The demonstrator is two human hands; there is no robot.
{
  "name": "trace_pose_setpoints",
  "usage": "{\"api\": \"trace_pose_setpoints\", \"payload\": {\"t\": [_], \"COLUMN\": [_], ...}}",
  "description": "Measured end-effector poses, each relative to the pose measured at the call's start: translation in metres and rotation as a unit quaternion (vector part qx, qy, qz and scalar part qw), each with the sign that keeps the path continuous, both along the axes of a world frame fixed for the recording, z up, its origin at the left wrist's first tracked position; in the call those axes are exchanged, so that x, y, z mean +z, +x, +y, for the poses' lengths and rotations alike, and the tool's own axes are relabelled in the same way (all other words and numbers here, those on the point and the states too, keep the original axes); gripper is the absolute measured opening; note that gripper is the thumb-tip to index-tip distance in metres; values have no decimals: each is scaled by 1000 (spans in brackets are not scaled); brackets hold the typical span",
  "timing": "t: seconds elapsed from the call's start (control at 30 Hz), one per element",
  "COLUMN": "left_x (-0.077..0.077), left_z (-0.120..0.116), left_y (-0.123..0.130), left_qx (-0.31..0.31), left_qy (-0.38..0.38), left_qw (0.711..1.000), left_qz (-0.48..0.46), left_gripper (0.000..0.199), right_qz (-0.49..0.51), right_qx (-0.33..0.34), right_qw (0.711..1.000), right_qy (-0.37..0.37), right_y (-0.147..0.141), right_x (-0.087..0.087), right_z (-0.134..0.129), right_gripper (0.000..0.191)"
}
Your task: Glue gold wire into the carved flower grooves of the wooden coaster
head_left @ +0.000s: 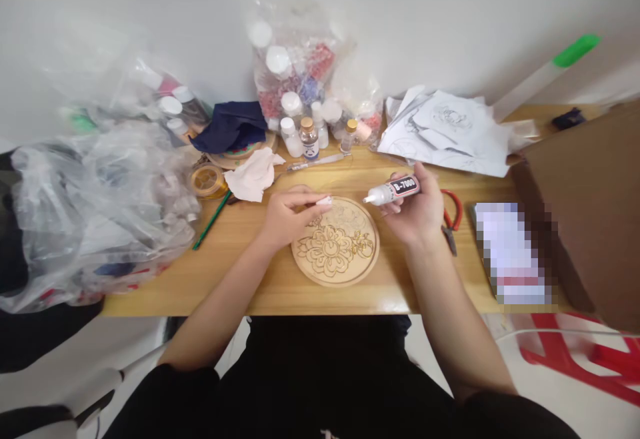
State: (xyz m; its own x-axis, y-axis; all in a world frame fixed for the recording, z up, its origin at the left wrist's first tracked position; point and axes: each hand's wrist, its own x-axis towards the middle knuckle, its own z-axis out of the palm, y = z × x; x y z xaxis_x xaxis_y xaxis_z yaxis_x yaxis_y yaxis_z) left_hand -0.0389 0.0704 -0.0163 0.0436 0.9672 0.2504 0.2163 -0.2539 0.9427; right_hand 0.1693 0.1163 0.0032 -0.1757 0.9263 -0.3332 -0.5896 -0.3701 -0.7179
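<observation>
The fingers of our left hand [283, 220] pinch a small white piece [325, 200] over the upper left of the wooden disc [345, 280]; we cannot tell whether it is a cap. Those of our right hand [423, 215] are wrapped around the tube marked B-7000 [384, 193], its narrow tip turned left, near the disc's upper right edge. The disc lies flat on the bench [280, 295], between and just below our hands, its flower pattern [330, 250] outlined in gold. If the tube holds glue and we squeeze too hard, a blob could drop from the tip and smear those raised lines. A loose pinch could let the white piece fall onto the pattern, and a low left wrist could nudge the disc, since neither hand holds it down. Farther out, the pliers [452, 241] lie to the right, with the phone [515, 252] beyond; a wide swing of our right forearm could knock them. To the left, the crumpled white sheet [254, 173] and the spool [207, 180] could stick to glue on our fingers, while behind, a careless reach could topple the brown bottle [310, 140]
</observation>
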Motion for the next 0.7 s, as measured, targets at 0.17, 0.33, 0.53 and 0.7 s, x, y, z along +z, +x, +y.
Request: {"api": "trace_pose_setpoints", "payload": {"t": [0.17, 0.33, 0.53, 0.7], "left_x": [4, 10, 13, 16], "left_z": [-7, -11, -13, -14], "left_y": [7, 6, 6, 7], "left_qx": [2, 6, -12, -26], "left_qy": [58, 104, 167, 179], "left_qw": [998, 994, 983, 981], "left_qz": [1, 19, 74, 65], "left_gripper": [13, 10, 4, 11], "right_qz": [-12, -13, -23, -26], "right_qx": [13, 13, 22, 34], "right_qw": [1000, 999, 999, 999], "right_qy": [-21, -28, -8, 10], "right_y": [-8, -12, -12, -11], "right_x": [-4, -3, -6, -9], "right_z": [-1, -2, -2, -3], "right_gripper": [52, 57, 53, 47]}}
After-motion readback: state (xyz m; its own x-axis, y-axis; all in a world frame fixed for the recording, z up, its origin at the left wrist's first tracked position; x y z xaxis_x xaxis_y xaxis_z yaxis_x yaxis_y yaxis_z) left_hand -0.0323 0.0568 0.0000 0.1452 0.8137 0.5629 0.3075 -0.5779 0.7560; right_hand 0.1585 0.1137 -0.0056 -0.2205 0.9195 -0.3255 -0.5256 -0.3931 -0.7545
